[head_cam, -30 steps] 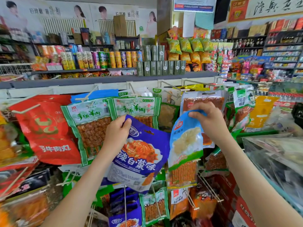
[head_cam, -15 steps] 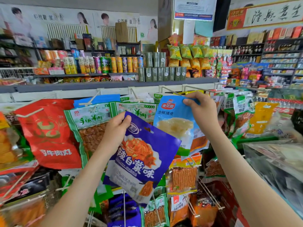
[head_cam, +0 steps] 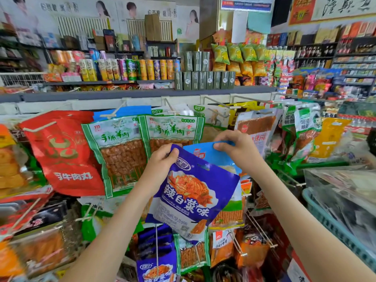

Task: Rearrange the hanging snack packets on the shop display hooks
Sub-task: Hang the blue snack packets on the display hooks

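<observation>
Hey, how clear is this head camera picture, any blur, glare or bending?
Head view: the purple packet in the left hand is sharp enough to read; orange packets at the lower left are smeared; the grey shelf edge bows slightly from the wide lens; clear bags at the right show pale glare; light is even.

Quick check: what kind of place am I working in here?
Most likely a small grocery or convenience shop: snack packets hang from wire display hooks, tube snack cans line a shelf behind, and stocked racks fill the far wall.
</observation>
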A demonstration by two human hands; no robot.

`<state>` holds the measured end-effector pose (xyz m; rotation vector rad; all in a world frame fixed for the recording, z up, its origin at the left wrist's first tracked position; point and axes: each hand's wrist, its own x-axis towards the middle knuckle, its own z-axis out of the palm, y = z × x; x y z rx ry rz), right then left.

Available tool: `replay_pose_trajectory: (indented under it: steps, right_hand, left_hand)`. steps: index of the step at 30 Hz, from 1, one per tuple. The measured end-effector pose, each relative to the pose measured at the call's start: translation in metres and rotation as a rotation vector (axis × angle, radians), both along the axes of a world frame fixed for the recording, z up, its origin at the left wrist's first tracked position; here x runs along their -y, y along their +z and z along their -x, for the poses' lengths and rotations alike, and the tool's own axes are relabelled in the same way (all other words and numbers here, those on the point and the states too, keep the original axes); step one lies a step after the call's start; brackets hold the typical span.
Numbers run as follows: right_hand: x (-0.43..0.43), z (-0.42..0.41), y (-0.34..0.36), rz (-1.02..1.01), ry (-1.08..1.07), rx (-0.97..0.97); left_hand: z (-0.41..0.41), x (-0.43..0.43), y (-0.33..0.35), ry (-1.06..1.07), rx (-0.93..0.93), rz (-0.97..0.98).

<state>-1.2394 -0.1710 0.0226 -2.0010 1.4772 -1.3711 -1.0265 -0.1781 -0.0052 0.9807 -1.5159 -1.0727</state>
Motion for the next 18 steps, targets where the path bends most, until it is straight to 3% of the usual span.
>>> replay_pose_trajectory:
  steps: [6,9,12,18]
  right_hand:
    - [-0.003,-0.018,-0.024,-0.064,0.06,0.031]
    - [-0.001,-0.028,-0.027,-0.105,0.127,0.016]
    - [0.002,-0.04,-0.027,-0.15,0.198,-0.01]
    - [0.034,-0.052,-0.026,0.045,-0.105,0.272]
  left_hand:
    - [-0.006,-0.01,-0.028,0.018,-0.076,-0.129]
    - [-0.011,-0.008,-0.036,0.171,-0.08,-0.081]
    - [-0.02,-0.007,-0.04,0.31,0.028,-0.002]
    - [-0.042,-0.012,-0.041,0.479,0.167,0.094]
